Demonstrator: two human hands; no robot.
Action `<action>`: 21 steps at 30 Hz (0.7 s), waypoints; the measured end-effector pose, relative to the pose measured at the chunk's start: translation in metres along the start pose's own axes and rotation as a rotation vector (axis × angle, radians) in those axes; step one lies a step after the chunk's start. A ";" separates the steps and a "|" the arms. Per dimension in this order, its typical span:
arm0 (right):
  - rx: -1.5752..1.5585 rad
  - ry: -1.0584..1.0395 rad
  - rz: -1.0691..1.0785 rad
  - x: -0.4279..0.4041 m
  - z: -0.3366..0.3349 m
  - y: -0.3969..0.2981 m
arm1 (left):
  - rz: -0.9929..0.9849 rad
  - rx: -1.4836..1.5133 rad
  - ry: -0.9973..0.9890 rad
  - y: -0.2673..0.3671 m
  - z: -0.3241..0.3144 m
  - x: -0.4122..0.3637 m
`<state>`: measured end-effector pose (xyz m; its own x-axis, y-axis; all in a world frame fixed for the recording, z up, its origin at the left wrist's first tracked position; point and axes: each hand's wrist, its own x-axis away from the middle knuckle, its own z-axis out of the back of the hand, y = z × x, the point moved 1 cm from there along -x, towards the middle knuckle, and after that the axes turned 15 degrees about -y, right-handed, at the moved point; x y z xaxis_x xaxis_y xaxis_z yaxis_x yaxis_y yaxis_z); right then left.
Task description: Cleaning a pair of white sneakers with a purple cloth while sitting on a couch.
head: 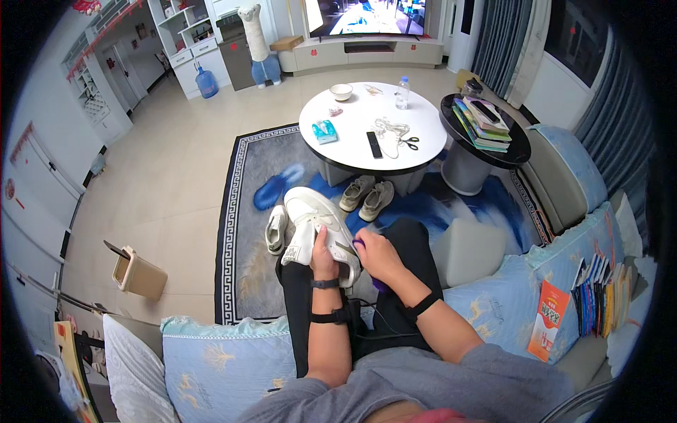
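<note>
A white sneaker (312, 211) is held over my knees, its toe pointing away from me. My left hand (322, 257) grips it at the opening, with the thumb on top near the tongue. At the shoe's right side, my right hand (377, 256) is closed around a purple cloth (380, 286), most of which the hand hides. The other white sneaker (275, 230) stands on the patterned rug to the left. A pair of greyish sneakers (376, 200) rests on the rug by the white round table (338, 150).
On the round table lie white shoelaces (389, 129), black scissors (410, 143), a remote control (374, 145), a tissue pack (325, 131), a bowl (341, 92) and a water bottle (402, 93). A beige bin (143, 275) stands left; books (482, 127) lie on the black side table.
</note>
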<state>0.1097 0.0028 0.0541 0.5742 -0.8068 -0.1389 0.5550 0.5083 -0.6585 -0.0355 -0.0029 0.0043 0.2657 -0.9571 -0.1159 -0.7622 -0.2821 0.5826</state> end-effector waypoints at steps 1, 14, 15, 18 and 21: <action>0.000 0.003 0.001 -0.005 0.001 -0.001 | 0.025 -0.016 -0.005 0.001 -0.002 0.000; -0.102 0.065 -0.102 -0.002 -0.025 0.015 | -0.051 -0.075 0.124 0.009 0.006 -0.006; -0.135 0.188 0.013 -0.006 -0.014 0.002 | -0.040 -0.065 0.106 0.010 0.005 -0.005; -0.074 0.112 0.029 -0.015 -0.019 -0.004 | -0.060 -0.104 0.096 0.003 0.002 -0.007; -0.052 0.048 -0.064 -0.013 -0.039 0.013 | -0.082 -0.141 0.104 -0.002 0.019 -0.009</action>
<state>0.0861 0.0083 0.0183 0.5086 -0.8512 -0.1297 0.5571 0.4402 -0.7042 -0.0476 0.0054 -0.0108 0.3883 -0.9173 -0.0878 -0.6477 -0.3395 0.6821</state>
